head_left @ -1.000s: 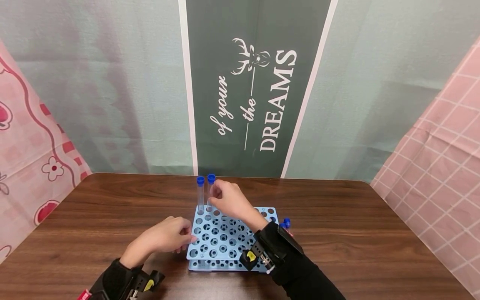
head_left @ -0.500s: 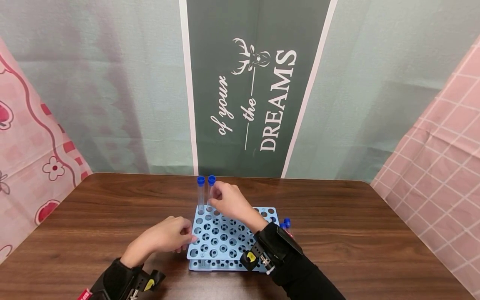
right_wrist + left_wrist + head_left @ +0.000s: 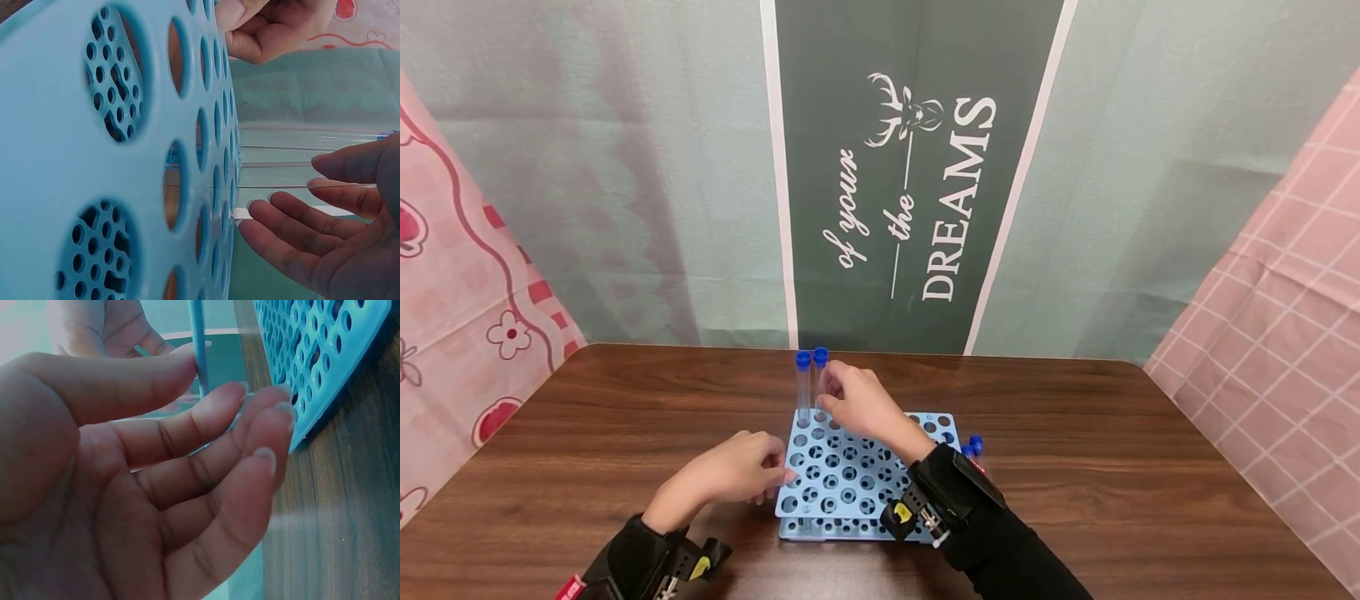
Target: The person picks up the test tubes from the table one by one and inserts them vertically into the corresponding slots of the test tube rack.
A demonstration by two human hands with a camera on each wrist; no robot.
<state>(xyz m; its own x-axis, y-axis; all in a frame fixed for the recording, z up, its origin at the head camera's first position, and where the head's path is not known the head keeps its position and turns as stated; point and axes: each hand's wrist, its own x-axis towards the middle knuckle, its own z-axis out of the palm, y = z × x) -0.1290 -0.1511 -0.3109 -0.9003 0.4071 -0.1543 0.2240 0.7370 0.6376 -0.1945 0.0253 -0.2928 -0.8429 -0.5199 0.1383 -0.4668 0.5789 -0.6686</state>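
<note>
Matt blue plastic rack (image 3: 857, 479), clear glossy tubes (image 3: 803, 392), wood-grain table (image 3: 1075, 450)

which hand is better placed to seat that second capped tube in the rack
Right, probably. The right hand is already at the second tube standing in the rack's far row, its fingers beside the tube. The left hand rests at the rack's left edge, holding nothing.

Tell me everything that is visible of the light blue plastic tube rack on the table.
The light blue plastic tube rack is a flat square plate full of round holes, with a second perforated layer below. It lies level on the dark wooden table. Two clear tubes with blue caps stand upright in its far left corner. The left hand touches its left edge; the right hand is at the tubes.
</note>
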